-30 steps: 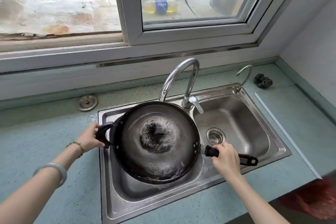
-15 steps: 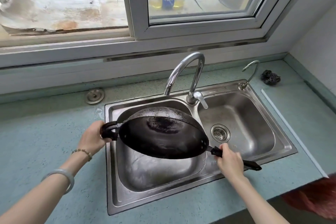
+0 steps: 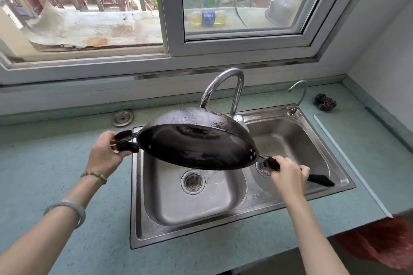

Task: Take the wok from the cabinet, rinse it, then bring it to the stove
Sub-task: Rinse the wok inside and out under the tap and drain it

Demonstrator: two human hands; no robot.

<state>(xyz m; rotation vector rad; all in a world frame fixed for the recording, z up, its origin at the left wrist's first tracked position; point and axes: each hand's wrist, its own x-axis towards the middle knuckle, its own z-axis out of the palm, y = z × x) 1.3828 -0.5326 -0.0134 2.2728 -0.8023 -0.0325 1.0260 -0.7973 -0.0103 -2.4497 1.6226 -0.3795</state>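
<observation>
wok (image 3: 196,147) — dark, round, wet-glossy | tipped steeply, hollow toward the sink's (image 3: 201,236) front edge, domed bottom up | in the air over its left basin — loop handle at the left edge, long handle over the right basin

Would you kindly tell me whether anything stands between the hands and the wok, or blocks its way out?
Nothing does: the left hand grips the wok by its loop handle, the right hand by its long handle. It hangs tilted above the sink; only the faucet rises close behind it. The stove is out of view.
</observation>
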